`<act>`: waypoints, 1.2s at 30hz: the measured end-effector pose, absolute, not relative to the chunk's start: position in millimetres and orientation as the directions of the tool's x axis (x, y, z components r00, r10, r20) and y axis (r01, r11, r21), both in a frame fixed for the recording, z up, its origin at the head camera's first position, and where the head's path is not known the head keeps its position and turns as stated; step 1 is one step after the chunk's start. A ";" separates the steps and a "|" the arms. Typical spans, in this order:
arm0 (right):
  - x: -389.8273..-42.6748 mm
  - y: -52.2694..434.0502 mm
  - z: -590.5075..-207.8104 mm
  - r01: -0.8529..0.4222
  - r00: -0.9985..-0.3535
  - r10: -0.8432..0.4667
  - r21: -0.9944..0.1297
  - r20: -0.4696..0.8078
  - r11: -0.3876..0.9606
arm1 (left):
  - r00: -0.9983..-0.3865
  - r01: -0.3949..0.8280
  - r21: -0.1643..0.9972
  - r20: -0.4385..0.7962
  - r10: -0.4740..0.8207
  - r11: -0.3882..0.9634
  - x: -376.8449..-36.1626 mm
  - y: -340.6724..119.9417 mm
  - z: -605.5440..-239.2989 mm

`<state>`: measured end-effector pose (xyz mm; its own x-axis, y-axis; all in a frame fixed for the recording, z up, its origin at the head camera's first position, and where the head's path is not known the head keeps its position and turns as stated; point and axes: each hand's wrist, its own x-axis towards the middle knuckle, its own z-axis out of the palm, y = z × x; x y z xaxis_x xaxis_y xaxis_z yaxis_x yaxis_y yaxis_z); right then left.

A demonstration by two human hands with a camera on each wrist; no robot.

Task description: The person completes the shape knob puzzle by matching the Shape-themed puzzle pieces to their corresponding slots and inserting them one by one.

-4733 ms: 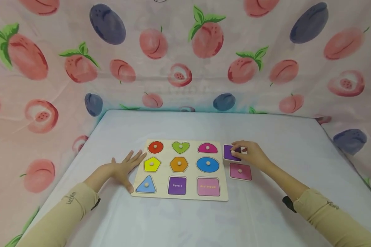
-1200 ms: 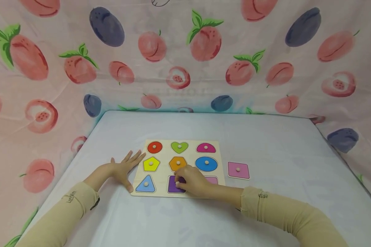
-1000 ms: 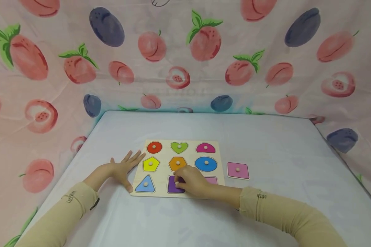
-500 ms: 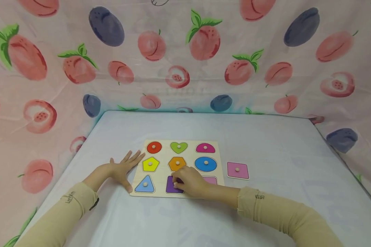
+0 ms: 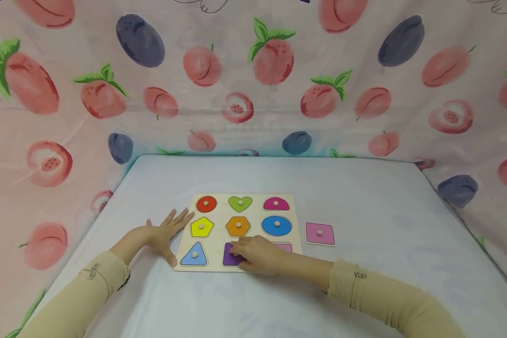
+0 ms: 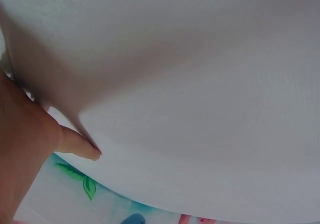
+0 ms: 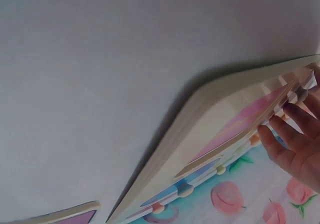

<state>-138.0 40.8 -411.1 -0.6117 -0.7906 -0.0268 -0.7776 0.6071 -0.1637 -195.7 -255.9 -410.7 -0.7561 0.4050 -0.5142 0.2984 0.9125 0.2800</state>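
Note:
A wooden shape board point(image 5: 257, 213) lies on the white cloth, with round, heart, half-round, pentagon, hexagon, oval and triangle pieces seated in it. My right hand point(image 5: 255, 254) rests over the board's bottom row and pinches the peg of the purple square piece point(image 5: 228, 257), which sits in the bottom-middle recess. The hand hides most of the pink recess point(image 5: 285, 247) beside it. A pink piece point(image 5: 319, 233) lies loose on the cloth right of the board. My left hand point(image 5: 165, 233) lies flat, fingers spread, touching the board's left edge. The right wrist view shows the board's edge point(image 7: 200, 129) and my fingertips point(image 7: 292, 136).
The white-covered table point(image 5: 363, 197) is walled on three sides by a fruit-print curtain point(image 5: 253, 94). The left wrist view shows only my thumb point(image 6: 75, 144) on white cloth point(image 6: 200, 84).
My right hand carried the purple square from the cloth right of the board to the bottom-middle recess and has stayed on it for the last second. The left hand has not moved.

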 end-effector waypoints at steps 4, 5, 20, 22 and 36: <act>-133.0 44.2 -410.1 -0.770 -0.619 -0.783 -0.146 -0.064 0.621 | -0.754 0.300 0.279 -0.517 0.406 0.912 -195.2 -255.4 -408.5; -132.0 45.3 -410.4 -0.767 -0.621 -0.780 -0.144 -0.073 0.625 | -0.752 0.300 0.279 -0.520 0.406 0.912 -194.8 -255.1 -407.9; -130.9 58.8 -410.1 -0.802 -0.574 -0.819 -0.196 -0.012 0.565 | -0.756 0.300 0.277 -0.515 0.405 0.913 -191.7 -253.8 -407.4; -132.0 62.7 -409.7 -0.806 -0.569 -0.822 -0.213 0.023 0.552 | -0.758 0.300 0.276 -0.512 0.404 0.913 -191.9 -254.3 -406.5; -126.7 98.6 -395.0 -0.719 -0.668 -0.742 -0.305 0.054 0.625 | -0.757 0.313 0.275 -0.506 0.414 0.909 -195.8 -256.2 -412.7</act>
<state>-126.7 98.6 -395.0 -0.6681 -0.7421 0.0543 -0.7187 0.6246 -0.3055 -195.8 -256.2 -412.7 -0.7566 0.4136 -0.5064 0.3127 0.9091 0.2752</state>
